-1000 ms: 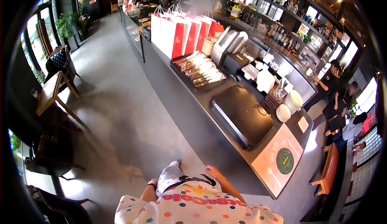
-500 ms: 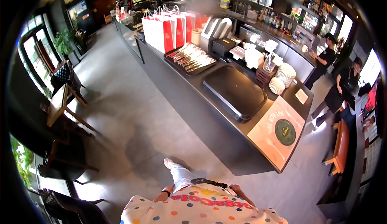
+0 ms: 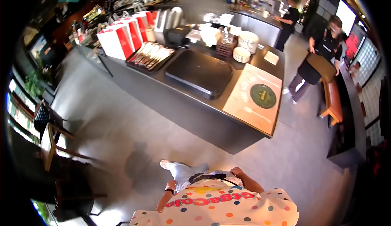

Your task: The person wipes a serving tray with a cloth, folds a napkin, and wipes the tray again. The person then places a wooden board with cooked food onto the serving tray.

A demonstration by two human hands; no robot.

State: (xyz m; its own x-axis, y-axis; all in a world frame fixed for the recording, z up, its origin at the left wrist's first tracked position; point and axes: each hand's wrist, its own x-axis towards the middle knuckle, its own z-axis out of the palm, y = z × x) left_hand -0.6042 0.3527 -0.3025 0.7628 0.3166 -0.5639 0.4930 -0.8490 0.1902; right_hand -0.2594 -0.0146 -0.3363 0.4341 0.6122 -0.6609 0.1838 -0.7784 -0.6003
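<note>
My left hand point(image 3: 171, 184) hangs low beside my jeans point(image 3: 181, 173), a dark band on its wrist; its fingers are too small and hidden to read. On the other side, my right hand point(image 3: 236, 172) is held at hip height with the fingers curled in, and I see nothing in it. A black strap point(image 3: 211, 176) crosses my waist between the two hands, over a white shirt point(image 3: 203, 213) with coloured dots. Both hands are apart from the dark counter point(image 3: 244, 134) ahead of me.
On the counter stand red and white paper bags point(image 3: 120, 43), a tray of wrapped cutlery point(image 3: 150, 56), a black tray point(image 3: 199, 73), stacked plates point(image 3: 247, 42) and a placemat point(image 3: 240, 108). One person point(image 3: 321, 51) carries a brown board-like thing; another point(image 3: 288, 20) stands behind the counter. An orange bench point(image 3: 332, 100) is at right.
My view has swung right and I am nearer the counter's corner. My right hand has come forward. The person at right has come closer, and a brown board-like thing now shows at their front.
</note>
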